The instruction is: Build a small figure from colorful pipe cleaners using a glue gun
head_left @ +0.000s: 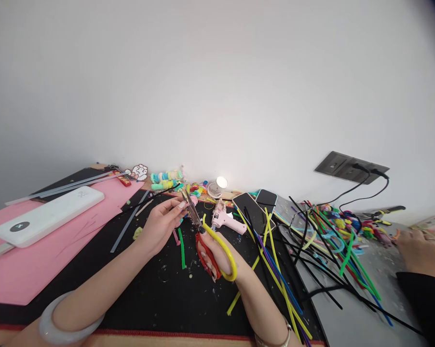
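My right hand (214, 253) grips a pair of scissors (224, 244) with one red and one yellow handle loop, its blades pointing up and away. Close beside the blades is my left hand (163, 222), thumb and fingers pinched together. What lies in that pinch is too small to make out; something pink and fuzzy shows just behind the blades. A pink glue gun (229, 220) lies right behind the scissors. Between my forearms, a short green pipe cleaner piece (182, 248) rests on the black mat (159, 294).
White power bank (51, 214) on pink sheets (25, 274) at left. Two phones (252, 211) and a small lamp (217, 187) stand near the wall. Many pipe cleaners (280, 279) spread rightward. Pliers (387, 210) lie farther right, near another person's hand (422, 253).
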Demonstrator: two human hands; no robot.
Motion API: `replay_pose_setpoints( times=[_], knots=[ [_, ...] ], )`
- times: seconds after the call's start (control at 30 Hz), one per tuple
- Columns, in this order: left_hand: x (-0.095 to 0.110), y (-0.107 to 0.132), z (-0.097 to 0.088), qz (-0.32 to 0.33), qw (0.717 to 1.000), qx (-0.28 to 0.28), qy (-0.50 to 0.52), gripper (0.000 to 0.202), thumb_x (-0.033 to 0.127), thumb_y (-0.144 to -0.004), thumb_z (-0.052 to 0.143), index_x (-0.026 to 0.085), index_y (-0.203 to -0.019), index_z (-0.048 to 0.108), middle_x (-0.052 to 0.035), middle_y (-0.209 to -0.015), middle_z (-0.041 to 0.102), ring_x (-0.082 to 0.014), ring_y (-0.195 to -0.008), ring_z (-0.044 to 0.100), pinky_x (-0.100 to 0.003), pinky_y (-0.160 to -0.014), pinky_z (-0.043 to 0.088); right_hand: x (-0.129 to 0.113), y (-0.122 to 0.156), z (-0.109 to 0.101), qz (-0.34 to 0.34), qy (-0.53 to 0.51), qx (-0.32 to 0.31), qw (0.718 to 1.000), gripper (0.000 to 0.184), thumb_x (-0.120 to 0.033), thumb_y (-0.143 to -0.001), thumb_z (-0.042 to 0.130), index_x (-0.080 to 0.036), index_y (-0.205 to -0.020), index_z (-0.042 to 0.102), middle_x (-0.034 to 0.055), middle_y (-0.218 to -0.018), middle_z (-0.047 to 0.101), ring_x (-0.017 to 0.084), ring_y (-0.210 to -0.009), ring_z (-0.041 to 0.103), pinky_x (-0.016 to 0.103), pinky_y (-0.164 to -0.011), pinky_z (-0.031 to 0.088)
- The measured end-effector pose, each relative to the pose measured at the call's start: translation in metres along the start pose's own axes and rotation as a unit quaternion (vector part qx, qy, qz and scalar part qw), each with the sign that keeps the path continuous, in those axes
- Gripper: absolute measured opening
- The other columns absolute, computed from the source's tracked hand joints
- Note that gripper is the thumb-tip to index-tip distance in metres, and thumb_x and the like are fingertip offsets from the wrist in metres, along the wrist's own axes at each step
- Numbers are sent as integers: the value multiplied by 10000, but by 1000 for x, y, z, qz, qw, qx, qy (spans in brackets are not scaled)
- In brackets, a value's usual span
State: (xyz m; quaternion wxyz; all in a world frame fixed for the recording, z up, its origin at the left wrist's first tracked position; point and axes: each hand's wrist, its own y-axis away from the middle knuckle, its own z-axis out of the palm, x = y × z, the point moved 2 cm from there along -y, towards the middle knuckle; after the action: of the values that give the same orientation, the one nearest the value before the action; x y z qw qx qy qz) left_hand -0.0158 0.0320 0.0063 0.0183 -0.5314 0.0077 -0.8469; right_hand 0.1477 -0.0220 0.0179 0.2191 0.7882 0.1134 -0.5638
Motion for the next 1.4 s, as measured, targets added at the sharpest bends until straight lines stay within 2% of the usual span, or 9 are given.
replay_pose_setpoints(
  times=[0.13, 0.3, 0.63, 0.77, 0.87, 1.0, 1.13, 1.27, 1.4],
  knots=[
    [-1, -1, -1, 3, 1000, 1, -11, 268, 413, -636, 801, 193, -677, 654, -48, -1047, 653, -188, -870, 639, -272, -726, 516, 3, -1, 2, 27, -85, -24, 996, 553, -690, -885, 337, -215, -612, 406, -67, -421, 371, 69, -288, 351, 195, -290, 294],
    [1, 0, 0, -7, 1000, 19, 4, 290, 403, -593, 831, 182, -654, 654, -55, -1005, 667, -188, -853, 648, -283, -734, 523, 5, -4, 1, 11, -113, 4, 994, 566, -711, -862, 381, -223, -575, 371, -76, -400, 317, 63, -273, 293, 204, -274, 270],
    [1, -2, 0, -15, 999, 31, -3, 300, 395, -577, 833, 173, -636, 640, -65, -920, 670, -206, -822, 649, -282, -656, 531, 3, -2, 0, 10, -82, -14, 997, 553, -679, -882, 370, -221, -572, 388, -65, -391, 328, 78, -310, 332, 206, -318, 286],
    [4, -4, -4, 44, 997, 70, -13, 260, 383, -620, 797, 173, -637, 646, -63, -977, 652, -225, -926, 631, -309, -770, 539, 3, -4, -5, 26, -49, 39, 998, 516, -643, -890, 374, -214, -607, 422, -63, -400, 345, 83, -309, 342, 213, -332, 289],
    [8, -6, -10, 105, 987, 113, -50, 240, 382, -677, 753, 179, -628, 635, -51, -1007, 619, -229, -1014, 590, -306, -853, 515, 3, -6, -12, 52, 31, 101, 993, 427, -528, -878, 463, -199, -606, 444, -58, -434, 354, 75, -347, 324, 215, -363, 241],
    [10, -8, -18, 153, 974, 136, -96, 201, 390, -736, 709, 202, -700, 649, -34, -1010, 592, -216, -975, 586, -300, -836, 515, 0, -4, -16, 4, 160, 158, 974, 364, -327, -794, 561, -193, -532, 348, -56, -505, 294, 69, -474, 256, 231, -436, 181],
    [18, -6, -20, 211, 954, 156, -148, 182, 390, -773, 677, 227, -712, 625, -19, -996, 602, -216, -973, 595, -298, -872, 488, -3, 0, -13, -46, 237, 136, 961, 311, -323, -762, 595, -195, -579, 378, -57, -529, 331, 80, -502, 264, 235, -460, 194],
    [31, 3, -16, 289, 904, 176, -262, 149, 370, -805, 646, 239, -737, 628, -28, -1006, 609, -234, -1023, 583, -300, -910, 453, -3, 0, -11, -56, 309, 130, 940, 297, -327, -706, 677, -195, -600, 433, -54, -545, 369, 89, -515, 294, 237, -486, 206],
    [34, 9, -9, 313, 890, 127, -307, 150, 344, -830, 611, 228, -736, 622, -48, -1003, 594, -225, -995, 584, -310, -879, 482, -2, -2, -6, -61, 351, 110, 928, 239, -334, -686, 740, -185, -677, 553, -37, -584, 436, 104, -535, 358, 238, -507, 229]
  ],
)
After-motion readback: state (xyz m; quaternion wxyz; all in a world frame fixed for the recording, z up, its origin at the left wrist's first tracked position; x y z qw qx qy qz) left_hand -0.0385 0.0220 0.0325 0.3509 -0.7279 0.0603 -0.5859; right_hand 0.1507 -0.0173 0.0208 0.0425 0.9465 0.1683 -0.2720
